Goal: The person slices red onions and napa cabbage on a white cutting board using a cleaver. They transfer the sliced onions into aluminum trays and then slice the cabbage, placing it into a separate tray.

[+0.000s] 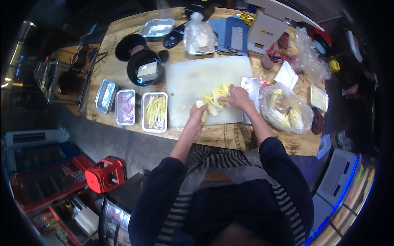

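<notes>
Pieces of napa cabbage (216,97) lie in a slanting row on the white cutting board (194,73), near its front right. My left hand (198,114) grips the piece at the row's lower left end, thumb on top. At the upper right end my right hand (237,97) rests on other pieces, thumb stretched along them; whether it grips one I cannot tell. A foil tray with sliced cabbage (155,112) stands left of the board, beside a foil tray of pale pink slices (125,107). Right of the board, a clear plastic bag (286,107) holds more cabbage.
Behind the left trays stands a black bowl with a pale block in liquid (144,67). An empty foil tray (105,96) is at far left. A bagged foil tray (200,37) sits behind the board. A silvery packet (251,89) lies at its right edge, near a cup of pens (271,60).
</notes>
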The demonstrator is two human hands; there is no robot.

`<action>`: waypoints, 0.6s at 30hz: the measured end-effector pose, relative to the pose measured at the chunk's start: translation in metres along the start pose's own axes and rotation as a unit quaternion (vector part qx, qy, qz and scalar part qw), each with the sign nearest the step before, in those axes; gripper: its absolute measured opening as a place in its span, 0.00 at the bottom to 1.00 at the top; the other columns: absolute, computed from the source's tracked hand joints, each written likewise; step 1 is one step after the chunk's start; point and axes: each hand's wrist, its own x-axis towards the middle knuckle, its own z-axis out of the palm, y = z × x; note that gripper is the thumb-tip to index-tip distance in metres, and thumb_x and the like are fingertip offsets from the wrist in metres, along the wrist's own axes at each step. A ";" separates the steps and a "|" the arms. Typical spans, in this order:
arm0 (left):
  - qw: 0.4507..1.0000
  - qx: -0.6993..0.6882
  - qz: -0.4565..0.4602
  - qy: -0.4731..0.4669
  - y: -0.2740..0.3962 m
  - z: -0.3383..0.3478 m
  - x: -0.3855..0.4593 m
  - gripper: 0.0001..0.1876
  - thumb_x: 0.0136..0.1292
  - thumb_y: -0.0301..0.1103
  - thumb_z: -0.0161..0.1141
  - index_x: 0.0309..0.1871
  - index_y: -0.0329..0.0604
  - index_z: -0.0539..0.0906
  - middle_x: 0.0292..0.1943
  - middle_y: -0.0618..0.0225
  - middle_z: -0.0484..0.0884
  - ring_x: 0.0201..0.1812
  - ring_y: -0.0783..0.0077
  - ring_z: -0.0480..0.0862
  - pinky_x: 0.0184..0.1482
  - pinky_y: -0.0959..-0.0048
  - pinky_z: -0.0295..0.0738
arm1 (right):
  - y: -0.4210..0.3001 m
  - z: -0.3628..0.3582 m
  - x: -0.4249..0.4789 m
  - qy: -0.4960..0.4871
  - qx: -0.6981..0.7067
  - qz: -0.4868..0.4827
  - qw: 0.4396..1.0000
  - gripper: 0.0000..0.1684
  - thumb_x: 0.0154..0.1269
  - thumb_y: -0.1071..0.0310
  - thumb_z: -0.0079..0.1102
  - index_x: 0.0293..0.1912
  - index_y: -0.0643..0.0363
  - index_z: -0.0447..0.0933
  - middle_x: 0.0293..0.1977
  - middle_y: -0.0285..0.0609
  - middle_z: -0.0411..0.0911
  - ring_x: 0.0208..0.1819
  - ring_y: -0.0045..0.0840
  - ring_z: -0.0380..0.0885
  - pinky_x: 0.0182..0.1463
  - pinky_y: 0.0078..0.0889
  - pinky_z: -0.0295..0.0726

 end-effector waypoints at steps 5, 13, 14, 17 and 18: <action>0.986 -0.088 -0.105 -0.099 0.007 0.000 0.022 0.16 0.62 0.30 0.53 0.51 0.34 0.71 0.41 0.63 0.78 0.41 0.70 0.79 0.42 0.73 0.75 | -0.039 0.026 0.005 -0.059 0.015 -0.029 0.998 0.39 0.45 0.42 0.64 0.39 0.72 0.68 0.25 0.59 0.77 0.30 0.46 0.79 0.34 0.41 0.77; 0.965 -0.164 -0.118 -0.168 0.004 -0.004 0.020 0.12 0.61 0.35 0.53 0.43 0.35 0.75 0.41 0.59 0.78 0.40 0.65 0.79 0.43 0.64 0.79 | -0.013 0.017 -0.013 -0.071 0.640 0.110 0.757 0.25 0.48 0.74 0.63 0.48 0.64 0.68 0.36 0.41 0.77 0.31 0.22 0.77 0.27 0.25 0.78; 0.965 -0.159 -0.119 -0.171 0.005 0.002 0.017 0.12 0.61 0.34 0.53 0.43 0.35 0.75 0.42 0.59 0.77 0.41 0.65 0.79 0.43 0.64 0.79 | -0.009 0.007 -0.022 -0.067 0.677 0.137 0.720 0.25 0.48 0.75 0.62 0.48 0.64 0.68 0.35 0.41 0.77 0.31 0.22 0.77 0.25 0.24 0.78; 0.954 -0.135 -0.136 -0.230 0.001 0.014 0.021 0.12 0.60 0.33 0.54 0.43 0.35 0.74 0.44 0.59 0.77 0.44 0.64 0.79 0.47 0.64 0.77 | 0.009 -0.012 -0.043 -0.056 0.722 0.164 0.670 0.24 0.50 0.78 0.60 0.49 0.65 0.67 0.34 0.43 0.76 0.28 0.23 0.77 0.19 0.22 0.77; 0.958 -0.121 -0.139 -0.222 0.003 0.029 0.013 0.12 0.60 0.33 0.55 0.43 0.35 0.74 0.44 0.59 0.77 0.45 0.64 0.79 0.48 0.65 0.76 | 0.009 -0.019 -0.050 -0.050 0.724 0.170 0.666 0.24 0.50 0.78 0.60 0.48 0.67 0.67 0.35 0.44 0.76 0.28 0.24 0.77 0.19 0.23 0.77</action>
